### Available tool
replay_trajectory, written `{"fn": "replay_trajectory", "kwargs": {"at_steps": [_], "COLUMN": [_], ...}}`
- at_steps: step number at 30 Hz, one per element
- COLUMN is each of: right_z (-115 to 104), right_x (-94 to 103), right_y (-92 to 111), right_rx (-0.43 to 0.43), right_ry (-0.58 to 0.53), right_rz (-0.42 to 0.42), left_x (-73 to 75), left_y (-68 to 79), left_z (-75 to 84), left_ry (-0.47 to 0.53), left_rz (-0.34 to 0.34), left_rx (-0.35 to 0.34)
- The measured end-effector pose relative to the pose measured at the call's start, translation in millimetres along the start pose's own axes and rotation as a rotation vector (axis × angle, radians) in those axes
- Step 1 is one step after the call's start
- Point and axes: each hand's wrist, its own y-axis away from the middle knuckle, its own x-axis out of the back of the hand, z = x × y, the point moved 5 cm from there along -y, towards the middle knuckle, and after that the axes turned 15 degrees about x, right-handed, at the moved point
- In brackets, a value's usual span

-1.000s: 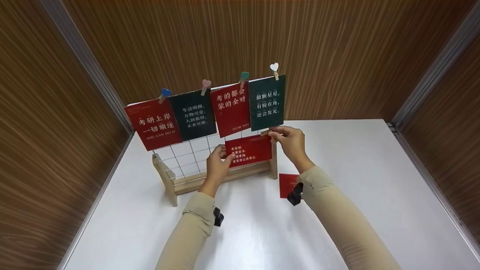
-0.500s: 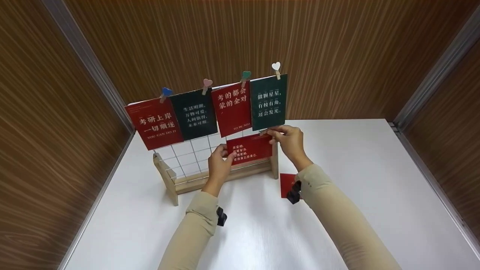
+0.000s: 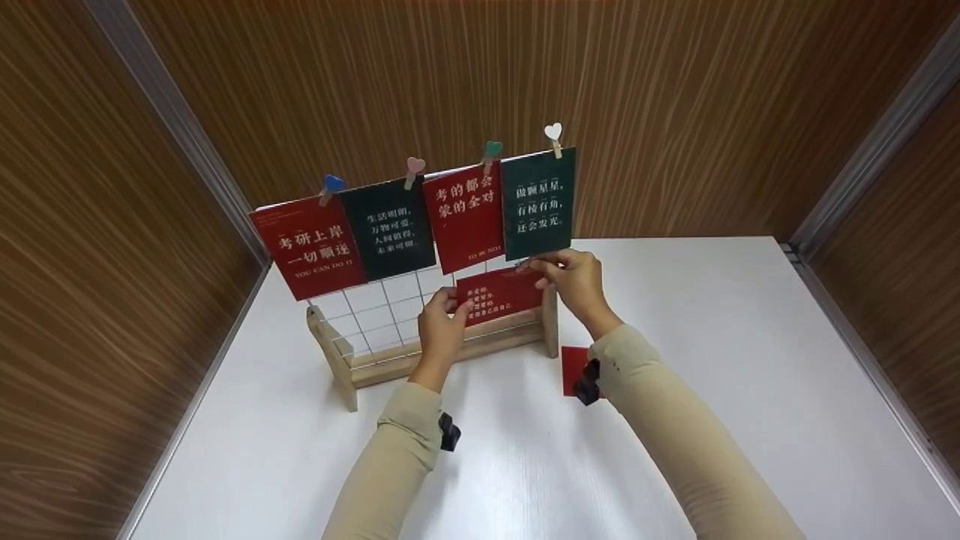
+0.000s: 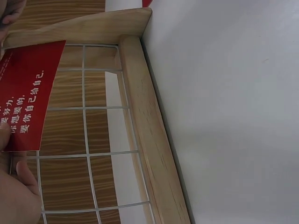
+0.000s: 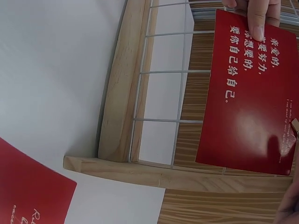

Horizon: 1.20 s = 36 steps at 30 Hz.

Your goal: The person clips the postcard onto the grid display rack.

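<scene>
My left hand pinches a red card by its left edge, thumb in front. White lettering covers the card, which stands in front of the wire grid rack on a wooden base. At the card's upper right corner, my right hand pinches a small wooden clothespin, whose tip overlaps the card's top edge in the right wrist view. Directly above hangs a dark green card under a white heart clothespin. Much of the held clothespin is hidden behind my fingers.
Along the rack's top hang a red card, a green card and another red card, each with a heart clothespin. One more red card lies on the white table, partly under my right sleeve. Wood-grain panels enclose the table.
The held red card has risen slightly and shifted a little right toward the upper cards. My left hand moves along with it, while the right hand stays close to the card's corner.
</scene>
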Motion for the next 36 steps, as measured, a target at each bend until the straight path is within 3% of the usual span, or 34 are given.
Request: {"fn": "replay_trajectory", "kwargs": {"at_steps": [7,19,30,36], "right_z": [1.3,1.6,5.3,5.1], "right_x": [-0.8,-1.1,4.6,11.2], "right_y": [-0.9,4.2,14.0,18.9], "right_rx": [0.009,0.062,0.129,0.166], "right_ry": [0.039,0.053,-0.055,-0.007], "right_rz": [0.003,0.006,0.05,0.064], "left_x": [-3.2,-3.3,0.1,0.8], "left_y": [0.9,2.6,7.3,14.9], "left_z": [-0.9,-2.1,-13.4,-17.2], "left_ry": [0.019,0.033,0.049,0.086], "left_rz": [-0.018,0.019,0.048,0.084], "left_rx": [0.053,0.051,0.05,0.032]}}
